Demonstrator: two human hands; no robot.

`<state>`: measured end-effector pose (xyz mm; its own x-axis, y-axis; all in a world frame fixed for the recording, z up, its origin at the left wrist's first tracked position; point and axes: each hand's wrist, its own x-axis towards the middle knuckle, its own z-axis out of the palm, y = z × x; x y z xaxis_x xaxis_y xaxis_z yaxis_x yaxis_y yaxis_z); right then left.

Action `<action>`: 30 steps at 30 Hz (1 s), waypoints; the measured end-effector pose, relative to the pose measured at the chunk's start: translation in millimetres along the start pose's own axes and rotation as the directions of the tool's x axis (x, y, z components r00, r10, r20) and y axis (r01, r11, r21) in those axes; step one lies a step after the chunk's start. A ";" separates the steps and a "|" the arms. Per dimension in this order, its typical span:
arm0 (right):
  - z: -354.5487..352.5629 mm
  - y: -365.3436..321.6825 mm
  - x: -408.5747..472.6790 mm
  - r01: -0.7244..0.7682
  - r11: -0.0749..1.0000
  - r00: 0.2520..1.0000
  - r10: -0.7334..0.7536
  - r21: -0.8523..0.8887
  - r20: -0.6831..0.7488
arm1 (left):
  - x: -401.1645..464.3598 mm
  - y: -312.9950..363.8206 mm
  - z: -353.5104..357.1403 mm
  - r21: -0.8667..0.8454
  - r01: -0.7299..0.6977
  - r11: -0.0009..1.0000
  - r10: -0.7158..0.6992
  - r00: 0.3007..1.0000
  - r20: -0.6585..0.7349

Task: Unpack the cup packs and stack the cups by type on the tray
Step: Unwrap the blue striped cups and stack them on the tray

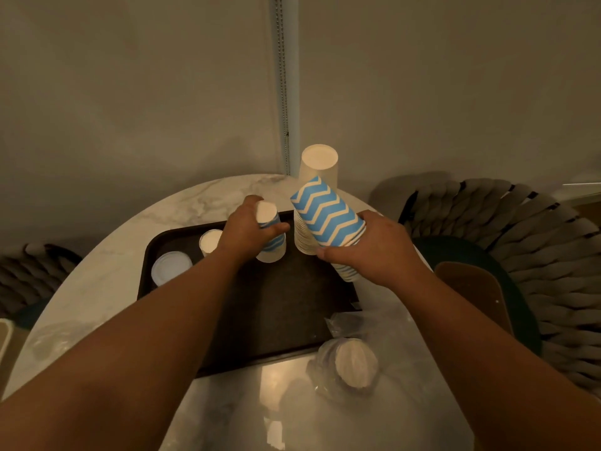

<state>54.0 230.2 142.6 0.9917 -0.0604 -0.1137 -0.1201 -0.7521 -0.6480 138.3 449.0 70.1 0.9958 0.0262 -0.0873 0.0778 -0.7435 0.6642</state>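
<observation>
A dark tray (pixel 270 307) lies on the round marble table. My left hand (pixel 248 231) grips a blue zigzag cup (pixel 271 247), held upside down just above or on the tray's far side. My right hand (pixel 367 250) grips a stack of blue zigzag cups (pixel 328 213), tilted, bottoms pointing up and away. Behind it stands a tall stack of plain white cups (pixel 318 166), upside down on the tray's far right. At the far left of the tray stand a small white cup (pixel 209 242) and a wider pale cup (pixel 170 266).
Clear plastic wrapping (pixel 349 323) and a wrapped pack of white cups (pixel 354 362) lie on the table near the tray's right front corner. A woven chair (pixel 520 265) stands at the right, another at the left. A wall and a blind chain (pixel 283 92) are behind the table.
</observation>
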 end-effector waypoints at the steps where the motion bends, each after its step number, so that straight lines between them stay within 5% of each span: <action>1: -0.1 0.0 -0.6 -0.020 0.999 1.000 0.020 0.032 0.006 | -1.5 3.4 -2.7 -0.009 -0.012 1.000 0.011 0.999 -0.032; 4: 2.3 -3.2 -0.5 -0.062 0.981 0.997 0.051 0.182 0.063 | -14.1 29.2 -22.0 -0.218 -0.131 0.967 0.054 0.943 -0.328; 6: 3.5 -8.5 -1.3 -0.076 0.934 0.985 0.015 0.348 0.174 | -26.7 49.3 -34.0 -0.489 -0.176 0.854 -0.026 0.925 -0.378; 10: 4.6 -23.4 -7.8 -0.143 0.785 0.919 -0.121 0.603 0.375 | -58.0 71.5 -33.8 -0.911 0.087 0.403 -0.025 0.996 0.084; 12: 6.9 -28.5 -11.9 -0.132 0.781 0.892 -0.175 0.611 0.417 | -70.3 76.3 -30.5 -0.924 0.127 0.361 -0.069 0.992 0.109; 15: 13.5 -33.9 -16.2 -0.065 0.855 0.914 -0.156 0.515 0.374 | -75.4 82.7 -29.5 -0.922 0.120 0.368 -0.254 0.967 0.025; 19: 19.5 -42.3 -19.0 0.146 0.985 0.976 -0.158 0.087 0.152 | -75.9 81.2 -27.7 -0.921 0.100 0.376 -0.365 0.930 -0.048; 24: 16.7 -35.6 -20.2 0.141 0.987 0.981 -0.150 0.076 0.125 | -72.9 81.2 -32.7 -0.865 0.118 0.488 -0.269 0.963 -0.020; 28: 17.4 -22.1 -18.2 0.078 0.997 0.994 -0.077 -0.009 0.079 | -43.6 73.5 -61.9 -0.822 -0.094 0.562 -0.303 0.901 -0.310; 30: 15.9 -16.9 -16.1 0.040 0.999 0.998 -0.041 0.028 0.043 | -29.1 66.3 -75.1 -0.695 -0.161 0.701 -0.226 0.874 -0.430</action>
<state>39.3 254.3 143.4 0.9929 -0.0010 -0.1188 -0.0813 -0.7351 -0.6731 118.0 449.1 172.4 0.8733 0.4781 0.0930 -0.0728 -0.0606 0.9955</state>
